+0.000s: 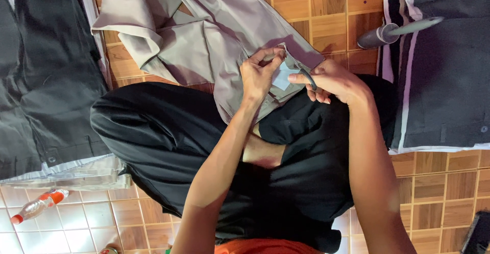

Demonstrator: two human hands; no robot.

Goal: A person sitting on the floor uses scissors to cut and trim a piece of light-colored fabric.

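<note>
1. Looking down from the head cam, the person sits cross-legged on a wooden parquet floor (326, 9) in black trousers (168, 136), with a grey garment (224, 39) draped over the lap and running off toward 11 o'clock.
2. Left hand (259, 75) has its grip closed in a pinch, thumb and fingertips (275, 54) clamped on the grey garment's edge right by a small white tag (282, 76).
3. Right hand (334, 82) sits just beside it at 3 o'clock, fingers curled tight round a small pair of scissors (304, 73). The dark handle loop shows and the blades point at the white tag. Can't tell if the blades are actually touching it, it's too small to make out.
4. So both hands and the tag are a bit above centre, nearly touching each other.
5. Over at 9 o'clock there's a pile of dark clothing (46, 75).
6. At 3 o'clock, another dark garment with white stripes (439, 80), with a grey-handled tool (393, 31) lying on its edge around 1 o'clock.
7. Plastic bottle with an orange cap end (38, 206) lies on white floor tiles at 8 o'clock.
</note>
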